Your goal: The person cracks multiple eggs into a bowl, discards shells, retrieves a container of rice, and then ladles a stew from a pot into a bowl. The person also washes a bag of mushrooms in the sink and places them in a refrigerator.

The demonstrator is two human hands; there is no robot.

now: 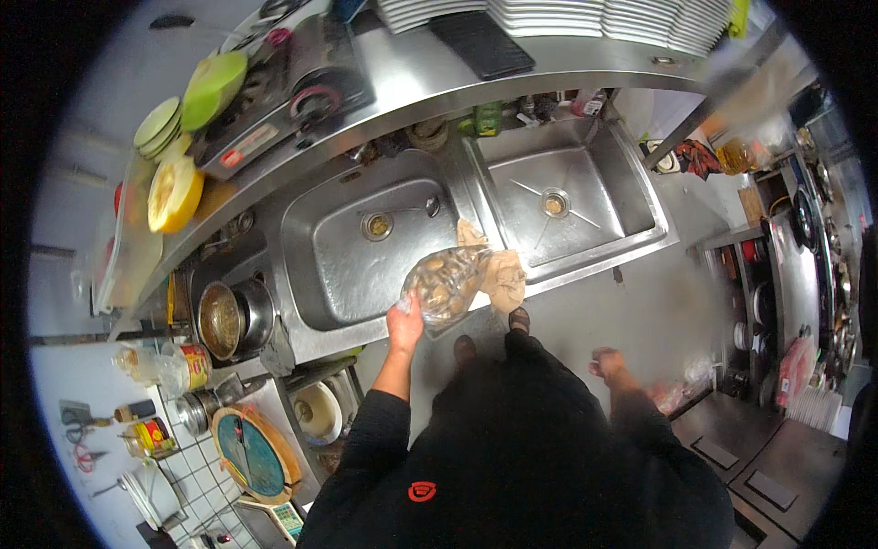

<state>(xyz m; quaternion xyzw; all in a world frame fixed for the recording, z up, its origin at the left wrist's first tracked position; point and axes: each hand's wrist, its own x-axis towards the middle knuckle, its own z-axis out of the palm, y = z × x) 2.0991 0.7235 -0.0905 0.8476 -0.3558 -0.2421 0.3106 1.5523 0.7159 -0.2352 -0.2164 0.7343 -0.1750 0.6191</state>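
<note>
My left hand (405,321) grips the gathered end of a clear plastic bag (447,283) filled with brownish, rounded pieces whose kind I cannot tell. The bag hangs over the near rim of the left steel sink (343,274). Tan cloths (504,278) lie against its right side, on the divider and front edge between the sinks. To the right, away from the bag, my right hand (606,362) hangs low over the floor with loosely curled fingers and nothing visible in it. The right steel sink (549,206) has a drain strainer at its middle.
Above the sinks runs a steel shelf (411,75) with stacked white plates (549,17), a black tray (481,44) and cut melons (175,194). Metal bowls (221,320) stand left of the sinks. A round chopping board with a knife (254,453) lies lower left. Shelving (751,295) stands right.
</note>
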